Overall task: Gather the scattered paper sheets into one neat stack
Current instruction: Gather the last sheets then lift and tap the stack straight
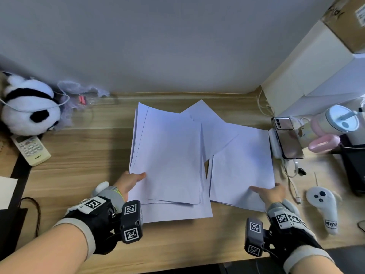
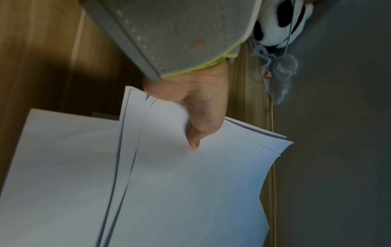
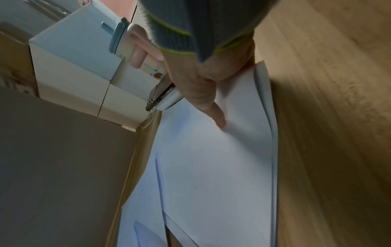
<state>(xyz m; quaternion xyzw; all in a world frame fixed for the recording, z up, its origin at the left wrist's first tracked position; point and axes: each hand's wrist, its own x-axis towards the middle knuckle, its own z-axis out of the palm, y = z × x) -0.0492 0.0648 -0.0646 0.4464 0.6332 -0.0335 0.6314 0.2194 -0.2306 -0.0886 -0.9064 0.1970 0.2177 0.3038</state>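
White paper sheets lie in two loose groups on the wooden desk [image 1: 79, 155]. The left bundle [image 1: 167, 155] [image 2: 190, 183] holds several fanned sheets, and my left hand [image 1: 130, 180] [image 2: 196, 117] pinches its near left corner, thumb on top. Its far edge curls upward. The right sheets [image 1: 241, 165] [image 3: 211, 158] lie flat, and my right hand [image 1: 270, 191] [image 3: 207, 93] pinches their near right corner with the thumb on top. One more sheet [image 1: 209, 123] lies skewed at the back, partly under both groups. The fingers under the paper are hidden.
A panda plush [image 1: 29, 107] and a remote [image 1: 31, 150] sit at the left. A phone on a stand [image 1: 286, 139], a cup [image 1: 341, 119], pink earbud case [image 1: 324, 144], cables and a white controller [image 1: 324, 206] crowd the right. White boxes [image 1: 308, 76] stand at back right.
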